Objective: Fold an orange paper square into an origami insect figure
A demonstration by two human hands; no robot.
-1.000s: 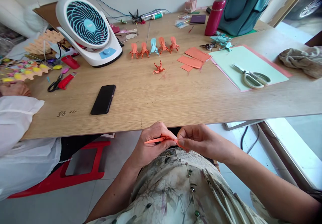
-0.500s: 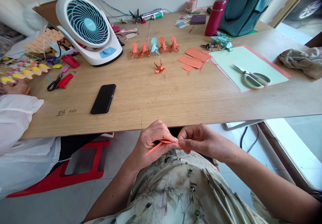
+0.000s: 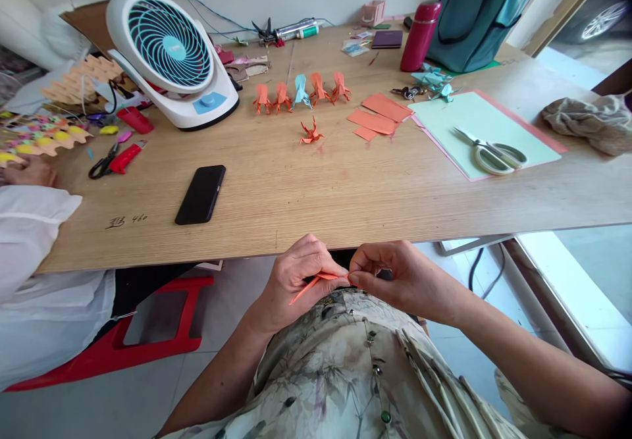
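Just in front of the table edge, above my lap, my left hand [image 3: 307, 280] pinches a folded piece of orange paper [image 3: 326, 276]. A thin pointed strip of it sticks out toward my left wrist. Thumb and forefinger of my right hand [image 3: 382, 274] close on the paper's other end, whose tip the fingers mostly hide. On the table beyond stands a row of folded paper figures, several orange [image 3: 318, 88] and one light blue [image 3: 301, 92]. A single spiky orange paper piece [image 3: 311, 132] lies before the row. Flat orange paper pieces [image 3: 378, 115] are to its right.
White-handled scissors [image 3: 494, 154] lie on pale green sheets [image 3: 444, 133]. A black phone [image 3: 200, 195] rests left of my hands. A white fan [image 3: 217, 106], a magenta bottle [image 3: 419, 37] and a teal bag [image 3: 474, 24] stand farther back. Another person's sleeve [image 3: 39, 222] is at the left.
My right fingers have drawn in closer around the paper's end, so less orange shows there. The view has shifted slightly; the things on the table stay put.
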